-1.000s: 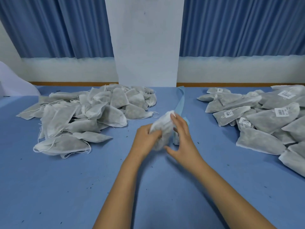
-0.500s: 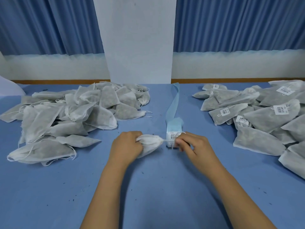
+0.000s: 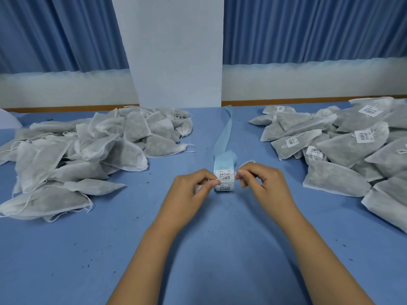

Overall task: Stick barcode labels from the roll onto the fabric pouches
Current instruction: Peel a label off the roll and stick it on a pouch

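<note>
One blue desk (image 3: 66, 260) fills the lower half of the view, w/ dark specks scattered over its surface. Behind it hang blue curtains (image 3: 308, 27), split by a white pillar (image 3: 176, 51) at centre.

Pouch heaps: two, well apart, one on each side of the desk.
- L heap (image 3: 88, 150): grey-white fabric pouches w/ loose white drawstrings; no labels show on the faces in view.
- R heap (image 3: 352, 155): same pouch type, reaching to the R edge of view; several carry a white barcode label (image 3: 364, 136) on the upper face.

Hands: both forearms enter from the bottom edge & meet at desk centre, btwn the heaps.
- Left hand (image 3: 189, 194): fingers curled, thumb & forefinger pinched on one end of a thin white cord (image 3: 226, 177). A scrap of white fabric (image 3: 197, 188) shows under its fingers; whether a whole pouch sits in the palm can't be told.
- Right hand (image 3: 262, 186): fingers curled, thumb & forefinger pinched on the other end of the cord; a loop of white string shows just above its knuckles.

Backing strip (image 3: 224, 130): pale blue, runs from the roll away toward the foot of the pillar, lying flat on the desk.

Label roll (image 3: 224, 175): sits on the desk btwn the two hands, just beyond the fingertips; pale blue on top, w/ two printed barcode labels facing the camera. Print too small to read.

Cord: pulled taut btwn the two pinches, crossing in front of the upper label on the roll.
</note>
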Demonstrator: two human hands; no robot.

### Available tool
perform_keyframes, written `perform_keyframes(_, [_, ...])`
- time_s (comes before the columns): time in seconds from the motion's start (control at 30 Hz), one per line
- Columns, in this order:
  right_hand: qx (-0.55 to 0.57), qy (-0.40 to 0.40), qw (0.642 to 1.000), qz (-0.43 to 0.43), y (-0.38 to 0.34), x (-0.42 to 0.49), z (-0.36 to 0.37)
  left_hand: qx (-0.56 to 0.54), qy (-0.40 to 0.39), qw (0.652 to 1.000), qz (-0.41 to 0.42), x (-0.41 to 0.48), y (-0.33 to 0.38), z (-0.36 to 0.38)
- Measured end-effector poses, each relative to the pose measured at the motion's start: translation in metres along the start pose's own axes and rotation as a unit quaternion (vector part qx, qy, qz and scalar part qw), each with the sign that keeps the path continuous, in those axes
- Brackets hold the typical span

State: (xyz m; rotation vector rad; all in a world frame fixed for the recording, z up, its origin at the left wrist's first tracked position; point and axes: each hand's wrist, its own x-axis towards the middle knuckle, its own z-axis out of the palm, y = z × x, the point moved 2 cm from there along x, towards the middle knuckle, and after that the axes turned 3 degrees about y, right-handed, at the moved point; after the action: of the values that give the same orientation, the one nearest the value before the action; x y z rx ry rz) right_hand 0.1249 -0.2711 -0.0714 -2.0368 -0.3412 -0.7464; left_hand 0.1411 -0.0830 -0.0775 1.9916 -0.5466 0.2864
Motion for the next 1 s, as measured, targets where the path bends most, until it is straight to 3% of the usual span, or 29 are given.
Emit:
perform_keyframes(0.2, [0.07,0.043,0.99,0.114,0.005,0.0,-0.006,-0.188,0.076,0.979,0.008,-0.005,0.011,-0.009])
perform_keyframes(0.3, [0.06,-0.004,0.991,0.123,-0.002,-0.006,0.01,-0.256,0.108,0.96,0.014,-0.004,0.011,-0.013])
perform_keyframes(0.37, [0.033,-0.064,0.993,0.089,-0.01,-0.011,0.021,-0.24,0.119,0.963,0.007,-0.003,0.007,-0.012])
perform_keyframes(0.47, [0.001,-0.123,0.992,-0.004,-0.019,-0.015,0.026,-0.039,0.093,0.994,0.037,-0.001,-0.001,-0.006])
perform_keyframes(0.53, [0.006,-0.117,0.992,-0.039,-0.021,-0.015,0.021,0.051,0.055,0.996,0.046,0.0,-0.005,-0.003])
perform_keyframes(0.77, [0.014,-0.035,0.995,-0.09,-0.024,-0.009,0.004,-0.022,-0.067,0.998,0.008,-0.005,0.004,0.007])
perform_keyframes(0.87, [0.041,0.018,0.998,-0.039,-0.019,-0.007,0.002,-0.072,-0.062,0.995,-0.007,-0.006,0.008,0.009])
perform_keyframes(1.0, [0.088,0.028,0.994,0.066,-0.014,-0.008,0.009,-0.108,-0.029,0.993,-0.048,-0.004,0.01,0.006])
